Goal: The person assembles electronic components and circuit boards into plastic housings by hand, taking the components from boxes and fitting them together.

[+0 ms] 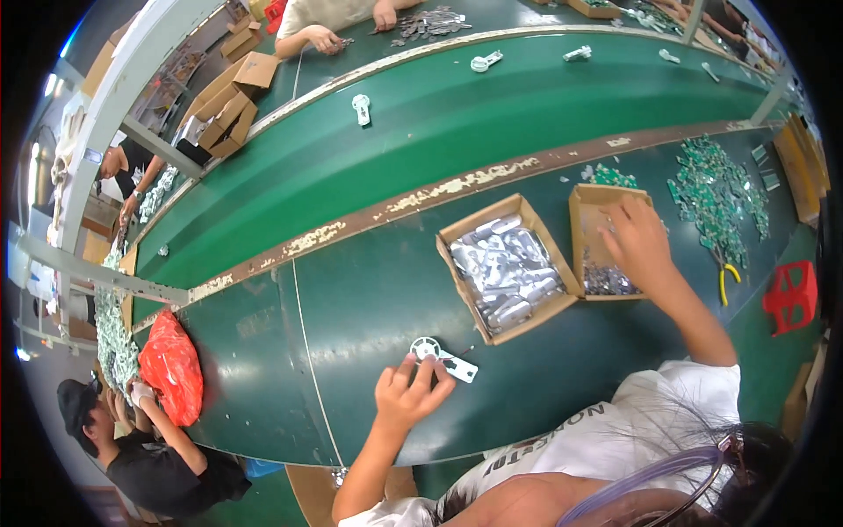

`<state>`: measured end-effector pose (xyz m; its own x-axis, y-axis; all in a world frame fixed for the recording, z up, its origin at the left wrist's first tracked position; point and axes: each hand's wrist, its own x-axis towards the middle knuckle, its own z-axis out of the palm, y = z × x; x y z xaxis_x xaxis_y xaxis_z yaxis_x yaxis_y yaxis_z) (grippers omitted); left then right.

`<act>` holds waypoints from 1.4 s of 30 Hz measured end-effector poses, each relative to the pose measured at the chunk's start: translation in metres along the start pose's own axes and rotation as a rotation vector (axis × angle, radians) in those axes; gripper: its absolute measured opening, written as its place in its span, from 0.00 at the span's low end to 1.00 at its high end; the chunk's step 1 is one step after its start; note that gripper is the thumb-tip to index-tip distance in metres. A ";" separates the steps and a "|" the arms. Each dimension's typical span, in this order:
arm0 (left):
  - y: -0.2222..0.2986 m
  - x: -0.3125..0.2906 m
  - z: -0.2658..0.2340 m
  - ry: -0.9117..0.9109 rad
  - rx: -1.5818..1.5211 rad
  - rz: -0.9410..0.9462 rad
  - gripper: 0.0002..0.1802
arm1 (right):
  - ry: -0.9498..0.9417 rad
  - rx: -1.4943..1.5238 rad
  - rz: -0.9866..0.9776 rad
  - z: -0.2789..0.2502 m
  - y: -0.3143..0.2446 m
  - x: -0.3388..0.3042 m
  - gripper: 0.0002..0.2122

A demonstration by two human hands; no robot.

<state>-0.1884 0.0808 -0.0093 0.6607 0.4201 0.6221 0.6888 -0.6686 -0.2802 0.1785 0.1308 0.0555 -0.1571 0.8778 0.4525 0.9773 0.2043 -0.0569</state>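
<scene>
My left hand (408, 391) grips a white plastic casing (461, 368) by its round, spoked end, low over the green table. A thin dark wire shows on the casing's flat handle part. My right hand (638, 241) reaches over a small cardboard box (587, 204), fingers apart and slightly bent. Small metal pieces (606, 281) lie in the near end of that box; whether my fingertips touch anything in it is hard to see. Just left of it, an open cardboard box (562, 255) is filled with shiny silver parts (505, 268).
Green circuit boards (716, 198) are heaped at the right beside yellow-handled pliers (727, 283). Beyond a worn ledge runs a green belt (307, 167) carrying spaced white casings (361, 109). Other people work across it and at the left, near a red plastic bag (171, 369). A red stool (792, 297) stands right.
</scene>
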 end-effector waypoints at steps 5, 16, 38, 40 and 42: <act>0.008 0.012 0.002 -0.265 -0.155 -0.209 0.10 | -0.367 -0.012 -0.108 0.014 0.031 -0.022 0.13; 0.049 0.048 -0.009 0.004 -0.471 -0.757 0.14 | -0.463 0.452 -0.125 0.012 0.032 -0.024 0.06; 0.052 0.141 0.031 0.005 -0.381 -0.681 0.10 | -0.340 1.359 0.209 -0.013 0.003 -0.033 0.07; 0.074 0.138 0.009 0.087 -0.452 -0.610 0.10 | -0.387 1.624 0.331 -0.026 -0.013 -0.046 0.08; 0.103 0.135 0.004 0.114 -0.557 -0.561 0.10 | -0.332 1.680 0.266 -0.018 -0.023 -0.062 0.08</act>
<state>-0.0269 0.0712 0.0435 0.2042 0.7395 0.6414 0.6390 -0.5971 0.4850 0.1686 0.0639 0.0442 -0.2607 0.9600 0.1021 -0.1902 0.0526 -0.9803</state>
